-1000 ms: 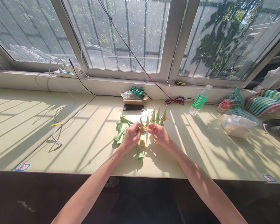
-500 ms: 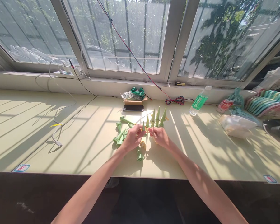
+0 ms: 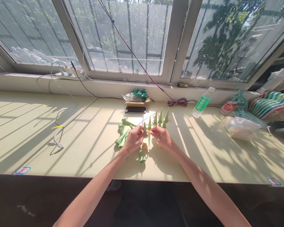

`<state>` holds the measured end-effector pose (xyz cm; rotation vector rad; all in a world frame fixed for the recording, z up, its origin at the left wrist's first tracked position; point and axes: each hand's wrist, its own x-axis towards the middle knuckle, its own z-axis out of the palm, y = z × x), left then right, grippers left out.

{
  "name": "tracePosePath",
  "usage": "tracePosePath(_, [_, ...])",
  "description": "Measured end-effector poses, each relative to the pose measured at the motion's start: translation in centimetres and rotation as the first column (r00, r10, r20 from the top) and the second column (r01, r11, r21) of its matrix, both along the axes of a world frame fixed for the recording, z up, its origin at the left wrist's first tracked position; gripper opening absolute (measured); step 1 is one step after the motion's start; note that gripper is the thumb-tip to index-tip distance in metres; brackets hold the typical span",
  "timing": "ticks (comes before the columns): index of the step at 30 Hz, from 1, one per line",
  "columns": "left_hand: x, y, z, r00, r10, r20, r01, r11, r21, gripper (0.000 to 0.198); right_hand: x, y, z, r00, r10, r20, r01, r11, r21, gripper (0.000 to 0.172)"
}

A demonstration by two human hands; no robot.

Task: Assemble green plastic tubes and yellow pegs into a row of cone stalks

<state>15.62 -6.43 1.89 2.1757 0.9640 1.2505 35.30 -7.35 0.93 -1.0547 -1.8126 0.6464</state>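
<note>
My left hand [image 3: 133,138] is closed around a green cone-tipped plastic spike [image 3: 145,126], which points upward. Close beside it, the fingers of my right hand [image 3: 162,136] pinch a small yellow piece [image 3: 149,130] at the spike's side; its shape is partly hidden by the fingertips. Several similar green spikes [image 3: 160,116] stand upright just behind my right hand, some with yellow bits on them. To the left of my left hand lies a loose pile of green spikes [image 3: 120,139]. Another green spike [image 3: 142,158] lies in front of my hands, near a yellow piece [image 3: 144,146].
Behind the hands are a black phone [image 3: 135,109] and a small cardboard box [image 3: 134,103] with plastic wrap. A bottle [image 3: 202,103], a red can [image 3: 227,107], a plastic bag [image 3: 241,127] and hangers [image 3: 272,104] stand right. A white cable [image 3: 58,142] lies left.
The spike in my left hand has shifted very slightly to the left. Both hands otherwise keep nearly the same place and grip.
</note>
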Motion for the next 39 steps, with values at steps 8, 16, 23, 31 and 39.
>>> tracePosePath(8, [0.02, -0.08, -0.06, 0.998, -0.042, -0.049, 0.044, 0.998, 0.044, 0.007, -0.1, -0.64, 0.22, 0.996, 0.002, 0.088, -0.002, 1.0, 0.001, 0.047])
tracePosePath(16, [0.1, 0.06, -0.27, 1.0, -0.012, 0.007, 0.012, 0.999, -0.034, 0.006, -0.36, -0.71, 0.63, 0.997, -0.036, 0.064, 0.038, 0.999, -0.032, 0.044])
tracePosePath(23, [0.13, -0.06, 0.1, 0.999, 0.012, 0.051, -0.008, 0.997, -0.074, 0.008, -0.33, -0.37, 0.45, 1.0, 0.008, 0.004, -0.008, 1.0, -0.017, 0.023])
tracePosePath(31, [-0.1, -0.1, 0.18, 0.999, -0.052, 0.014, 0.053, 0.995, -0.083, 0.013, -0.3, -0.42, 0.41, 1.0, 0.006, 0.005, -0.006, 1.0, -0.007, 0.023])
tracePosePath(39, [-0.24, -0.16, 0.19, 0.993, -0.115, 0.035, 0.118, 0.986, -0.121, 0.013, -0.24, -0.66, 0.52, 0.995, -0.001, 0.099, -0.001, 1.0, 0.017, 0.037])
